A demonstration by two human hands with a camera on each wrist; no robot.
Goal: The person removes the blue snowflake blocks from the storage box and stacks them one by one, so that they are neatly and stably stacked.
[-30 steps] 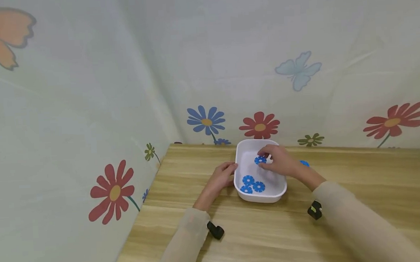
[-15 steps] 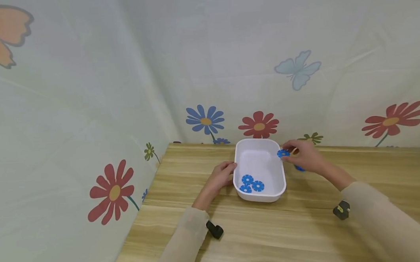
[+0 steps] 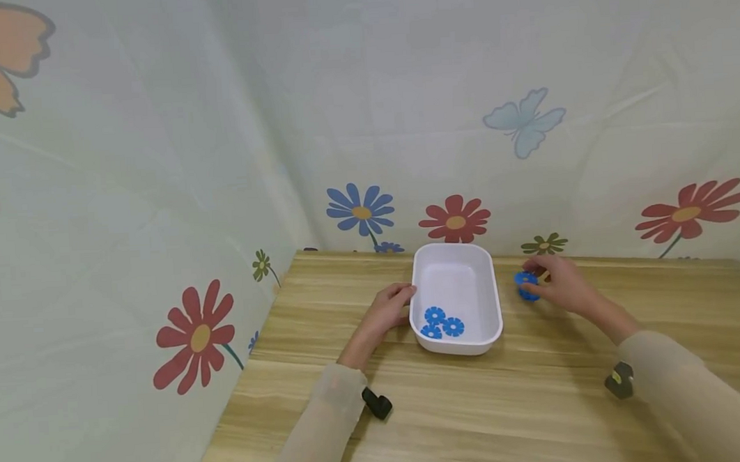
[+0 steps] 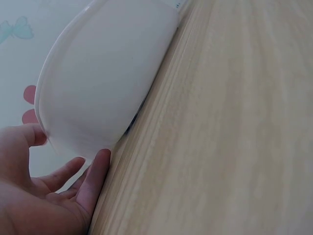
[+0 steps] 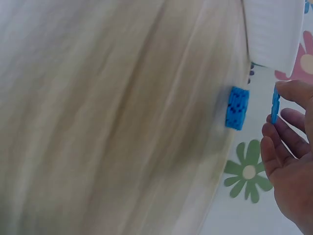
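My right hand (image 3: 564, 285) pinches a blue notched interlocking disc (image 5: 275, 104) between thumb and fingertips. Below that disc, a short stack of similar blue discs (image 5: 237, 108) stands on the table; in the head view the held disc overlaps it. My left hand (image 3: 386, 308) touches the left side of a white rectangular tub (image 3: 498, 301), one fingertip at its rim. In the left wrist view, the fingers of that hand (image 4: 54, 191) lie against the tub's outer wall. Several loose blue discs (image 3: 453, 326) lie flat in the tub's near end.
The wood-grain table (image 3: 480, 413) runs back to a pale curtain (image 3: 362, 85) printed with flowers and butterflies. Black wrist cameras (image 3: 377, 404) hang at both sleeves.
Carrying the disc, my right hand has moved right, out from over the tub, and down to the stack of discs. The left hand has stayed at the tub's side.
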